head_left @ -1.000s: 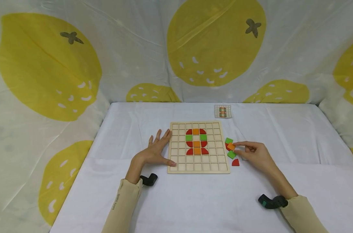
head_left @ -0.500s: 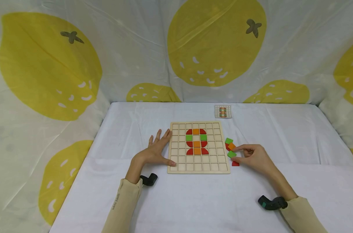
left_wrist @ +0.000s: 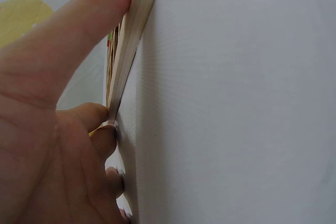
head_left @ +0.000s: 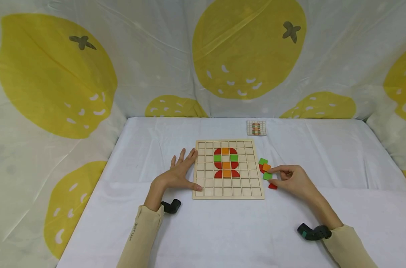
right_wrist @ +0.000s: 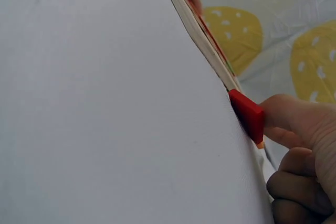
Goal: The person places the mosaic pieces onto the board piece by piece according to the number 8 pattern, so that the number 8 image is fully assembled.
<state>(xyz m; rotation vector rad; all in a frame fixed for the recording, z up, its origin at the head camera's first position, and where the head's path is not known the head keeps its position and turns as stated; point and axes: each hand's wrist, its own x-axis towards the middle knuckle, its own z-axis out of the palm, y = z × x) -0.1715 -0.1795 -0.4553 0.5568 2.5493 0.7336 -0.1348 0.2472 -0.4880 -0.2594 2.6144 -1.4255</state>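
Note:
My left hand (head_left: 177, 176) lies spread at the left edge of a wooden grid board (head_left: 207, 192), thumb on its lower left corner. In the left wrist view, fingers touch the board's side (left_wrist: 123, 66). Red, orange and green tiles form a pattern on the board. Right of it, my right hand (head_left: 294, 180) pinches a red quarter-circle tile (head_left: 273, 186) with thumb and index finger; the right wrist view has this red tile (right_wrist: 249, 116) against the fingertips, appearing tilted. Close by the fingertips lie a green square tile (head_left: 267, 176), an orange square tile (head_left: 266, 168) and another green tile (head_left: 263, 161).
A small pattern card (head_left: 256, 128) lies behind the board's right corner. Another red piece (head_left: 261, 168) is partly under the orange tile. White cloth (head_left: 223, 234) covers the table, and a lemon-print curtain (head_left: 169, 56) stands around it.
My right hand has moved down from the orange tile to the red quarter-circle tile, which has shifted slightly up and right. The nearby green tile has turned a little. My left hand has stayed put.

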